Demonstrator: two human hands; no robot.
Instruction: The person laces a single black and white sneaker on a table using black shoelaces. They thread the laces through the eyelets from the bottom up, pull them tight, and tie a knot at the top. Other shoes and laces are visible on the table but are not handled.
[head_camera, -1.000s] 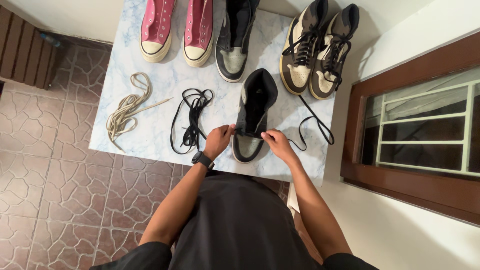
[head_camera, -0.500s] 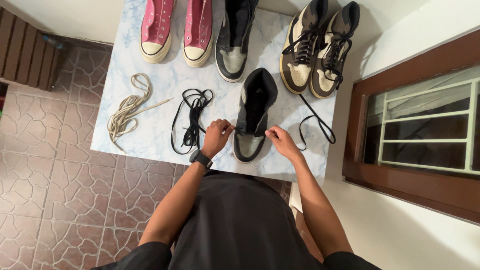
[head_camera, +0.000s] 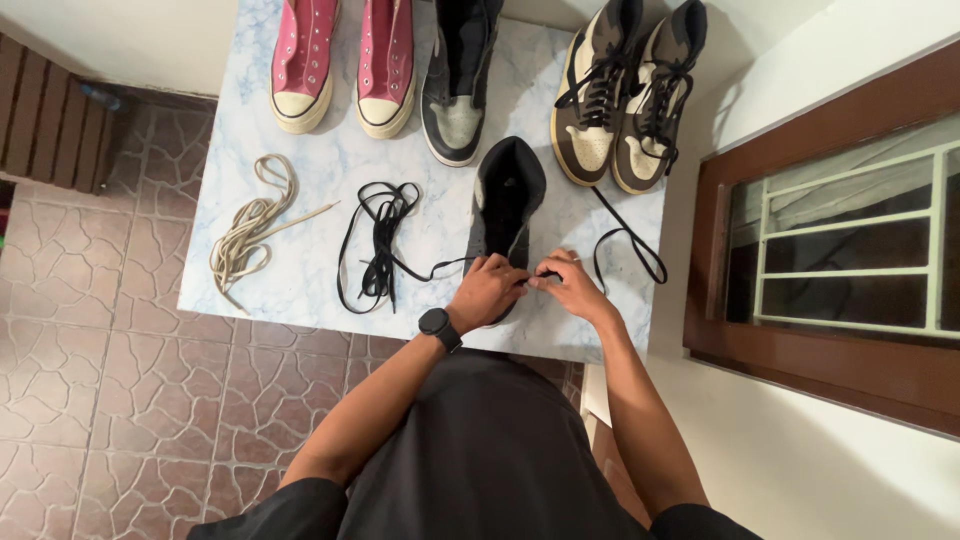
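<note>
**Hands working a black lace at a high-top shoe on a marbled table**

A pale blue marbled tabletop (head_camera: 300, 200) is standing over brown cracked-pattern floor tiles. I am seeing the left hand (head_camera: 487, 292) and right hand (head_camera: 570, 285) meeting over the toe of a black and grey high-top shoe (head_camera: 507, 200) at the near edge, both pinching a thin black lace (head_camera: 625, 240) trailing rightward. A loose black lace bundle (head_camera: 378, 245) and a cream lace coil (head_camera: 245, 230) are lying left. Pink canvas sneakers (head_camera: 345, 60), another grey shoe (head_camera: 460, 80) and a brown laced pair (head_camera: 630, 95) are lining the far edge.
</note>
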